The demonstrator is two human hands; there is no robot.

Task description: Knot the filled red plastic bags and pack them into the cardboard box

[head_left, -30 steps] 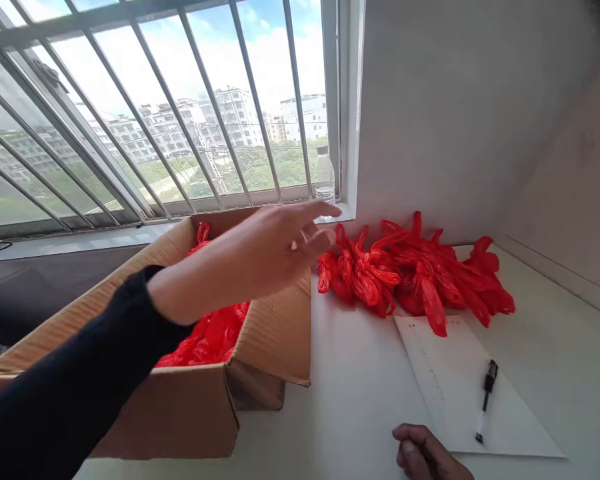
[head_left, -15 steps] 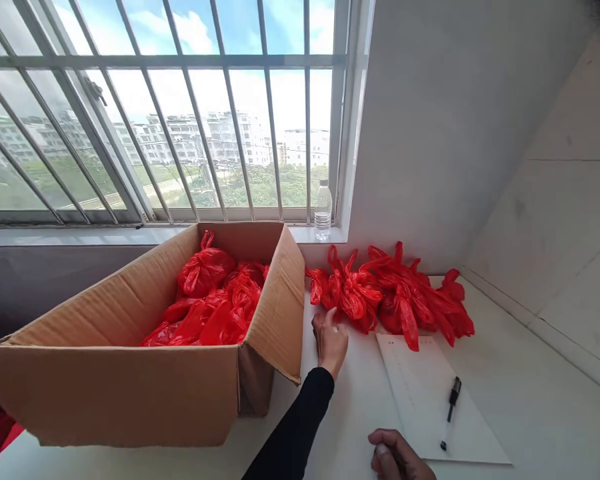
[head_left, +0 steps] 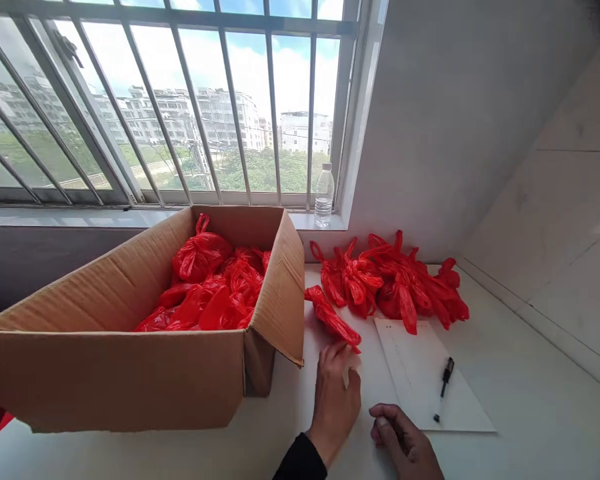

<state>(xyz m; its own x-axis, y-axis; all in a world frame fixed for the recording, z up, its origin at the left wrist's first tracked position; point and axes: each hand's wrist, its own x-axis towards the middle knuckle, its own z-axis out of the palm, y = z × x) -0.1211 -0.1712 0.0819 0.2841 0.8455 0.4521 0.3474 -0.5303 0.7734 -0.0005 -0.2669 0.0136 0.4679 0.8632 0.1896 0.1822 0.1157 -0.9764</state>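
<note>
A knotted red plastic bag (head_left: 333, 319) lies stretched on the white table, apart from the pile behind it. My left hand (head_left: 336, 393), in a black sleeve, has its fingers closed at the near end of this bag. Its fingertips partly hide that end. To the right, my right hand (head_left: 403, 437) rests low over the table with fingers curled in and nothing visible in them. Close by it lie a white sheet (head_left: 415, 373) and a black pen (head_left: 447, 377). Behind is a pile of red plastic bags (head_left: 400, 283) with tied handles.
A large open cardboard box (head_left: 115, 380) stands on the left, holding several red bags (head_left: 203, 257); its flap (head_left: 280, 287) leans out toward my left hand. A clear water bottle (head_left: 323, 197) stands on the sill before the barred window. More red material shows at the lower left edge.
My left hand has drawn back toward me from the pile, and one red bag has come away with it. My right hand stays curled near the sheet. The view has tilted slightly down.
</note>
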